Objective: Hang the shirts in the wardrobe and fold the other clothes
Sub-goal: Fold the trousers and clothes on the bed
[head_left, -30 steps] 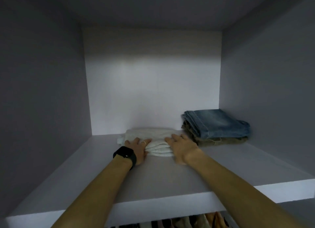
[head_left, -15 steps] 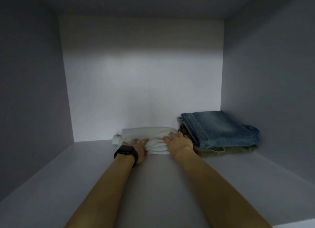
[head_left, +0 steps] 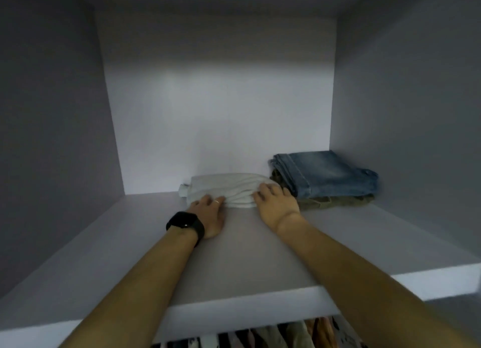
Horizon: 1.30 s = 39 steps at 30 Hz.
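Your left hand (head_left: 208,214) and right hand (head_left: 276,205) press the white cloth (head_left: 229,187) on the shelf (head_left: 247,259); jeans (head_left: 331,173) lie just right of them.

hanging clothes (head_left: 273,337) cut by bottom edge, olive garment (head_left: 335,200) mostly under jeans (head_left: 330,170)

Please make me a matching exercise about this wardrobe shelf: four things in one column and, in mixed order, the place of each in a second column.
Column one:
1 white folded cloth
2 folded jeans
3 olive garment
4 black watch

Column two:
A on the left wrist
B lowest in the right pile
C middle of the shelf
D on top of the olive garment

Pairs: 1-C; 2-D; 3-B; 4-A
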Available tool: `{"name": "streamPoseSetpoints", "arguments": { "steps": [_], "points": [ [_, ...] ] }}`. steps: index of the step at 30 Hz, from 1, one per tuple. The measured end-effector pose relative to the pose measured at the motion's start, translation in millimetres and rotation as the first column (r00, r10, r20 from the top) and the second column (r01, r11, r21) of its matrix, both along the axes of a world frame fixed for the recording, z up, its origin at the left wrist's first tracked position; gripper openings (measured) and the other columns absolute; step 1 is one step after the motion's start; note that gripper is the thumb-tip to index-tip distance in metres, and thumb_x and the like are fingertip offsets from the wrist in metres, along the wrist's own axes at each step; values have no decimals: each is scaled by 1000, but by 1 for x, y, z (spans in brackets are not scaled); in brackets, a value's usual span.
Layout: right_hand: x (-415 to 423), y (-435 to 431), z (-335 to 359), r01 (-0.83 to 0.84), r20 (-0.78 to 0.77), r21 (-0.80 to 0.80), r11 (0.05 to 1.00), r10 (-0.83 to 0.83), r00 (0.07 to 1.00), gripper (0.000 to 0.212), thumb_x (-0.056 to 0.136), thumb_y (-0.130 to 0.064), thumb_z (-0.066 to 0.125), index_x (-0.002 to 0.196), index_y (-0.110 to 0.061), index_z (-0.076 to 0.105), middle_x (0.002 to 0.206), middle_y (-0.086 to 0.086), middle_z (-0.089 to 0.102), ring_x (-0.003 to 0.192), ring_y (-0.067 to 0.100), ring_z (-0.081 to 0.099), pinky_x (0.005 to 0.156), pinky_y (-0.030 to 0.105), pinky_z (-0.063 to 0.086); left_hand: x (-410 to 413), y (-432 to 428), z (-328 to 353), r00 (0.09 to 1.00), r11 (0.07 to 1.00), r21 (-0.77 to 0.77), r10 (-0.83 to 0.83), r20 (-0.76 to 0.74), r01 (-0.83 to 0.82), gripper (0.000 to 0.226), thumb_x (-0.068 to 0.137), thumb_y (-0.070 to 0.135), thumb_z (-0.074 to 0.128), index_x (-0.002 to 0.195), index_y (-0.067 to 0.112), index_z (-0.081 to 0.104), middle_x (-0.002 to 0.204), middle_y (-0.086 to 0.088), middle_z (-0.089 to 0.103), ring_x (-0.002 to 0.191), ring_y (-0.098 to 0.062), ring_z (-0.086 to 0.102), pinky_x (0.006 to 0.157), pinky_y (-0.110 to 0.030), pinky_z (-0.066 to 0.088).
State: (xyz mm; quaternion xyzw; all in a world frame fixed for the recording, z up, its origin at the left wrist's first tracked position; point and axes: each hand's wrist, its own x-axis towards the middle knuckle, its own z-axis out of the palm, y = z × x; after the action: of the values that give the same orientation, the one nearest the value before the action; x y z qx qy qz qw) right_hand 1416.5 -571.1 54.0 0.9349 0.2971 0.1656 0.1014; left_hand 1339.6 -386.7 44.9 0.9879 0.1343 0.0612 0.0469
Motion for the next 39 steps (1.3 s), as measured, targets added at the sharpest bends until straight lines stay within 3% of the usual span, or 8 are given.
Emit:
{"name": "streamPoseSetpoints", "arguments": {
  "steps": [4, 8, 15, 18, 23, 29, 32, 39],
  "points": [
    [-61, -30, 1, -68, -198, 117, 991, 90, 976, 52, 104, -22, 41, 155, -26, 34, 167, 4, 13, 153, 29, 11, 123, 46, 18, -49, -16, -3, 997, 996, -43, -75, -24, 74, 51, 104, 48, 28, 143, 22, 48, 152, -11, 43, 135, -31, 45, 113, -38, 35],
    [-128, -62, -9, -115, -327, 336, 935, 231, 916, 39, 105, -35, 36, 138, -30, 56, 154, 2, 43, 141, 25, 37, 116, 39, 32, -119, -43, -9, 996, 995, -88, -49, 73, 56, 51, 101, 55, 30, 141, 31, 51, 149, -2, 48, 132, -27, 49, 111, -39, 39],
    [-205, -94, -68, -303, 49, 516, 801, 325, 944, 42, 99, -47, 40, 133, -35, 60, 142, -10, 57, 132, 20, 48, 112, 40, 29, -241, -78, -45, 914, 993, 26, 93, 394, -112, 48, 99, 51, 29, 138, 39, 53, 146, 9, 51, 134, -18, 46, 114, -35, 33],
    [-233, -95, -96, -480, 198, 610, 630, 465, 863, 42, 94, -44, 49, 128, -25, 66, 138, -2, 60, 129, 26, 51, 111, 46, 36, -295, -93, -70, 887, 978, 32, 174, 427, -207, 52, 95, 52, 34, 143, 40, 48, 151, 10, 43, 138, -16, 39, 115, -41, 31],
    [-291, -89, -143, -594, 101, 729, 339, 806, 583, 34, 96, -35, 56, 124, -22, 69, 128, -6, 65, 118, 18, 59, 102, 32, 48, -393, -138, -119, 826, 879, -158, 477, 300, -451, 37, 99, 43, 45, 135, 43, 54, 137, 17, 53, 124, -16, 49, 98, -36, 43],
    [-419, -68, -207, -644, -192, 718, 265, 964, 183, 30, 95, -38, 55, 121, -32, 70, 119, -19, 68, 111, 8, 60, 94, 21, 47, -557, -195, -194, 616, 621, -217, 781, 98, -753, 33, 99, 43, 43, 128, 42, 59, 131, 19, 61, 118, -12, 59, 96, -32, 50],
    [-502, -58, -227, -716, -308, 668, 201, 951, -21, 28, 98, -34, 58, 125, -35, 68, 119, -24, 66, 113, 7, 58, 90, 16, 43, -649, -233, -210, 411, 409, -213, 911, 36, -887, 32, 100, 40, 42, 126, 40, 61, 126, 18, 64, 115, -12, 60, 90, -29, 47],
    [-714, -63, -239, -779, -403, 614, -130, 797, -450, 29, 96, -33, 59, 125, -37, 66, 120, -21, 67, 113, 11, 60, 94, 32, 51, -850, -336, -228, -139, -138, -214, 990, -12, -967, 32, 100, 40, 43, 128, 40, 59, 122, 15, 64, 116, -15, 58, 85, -29, 42]
  ]
}}
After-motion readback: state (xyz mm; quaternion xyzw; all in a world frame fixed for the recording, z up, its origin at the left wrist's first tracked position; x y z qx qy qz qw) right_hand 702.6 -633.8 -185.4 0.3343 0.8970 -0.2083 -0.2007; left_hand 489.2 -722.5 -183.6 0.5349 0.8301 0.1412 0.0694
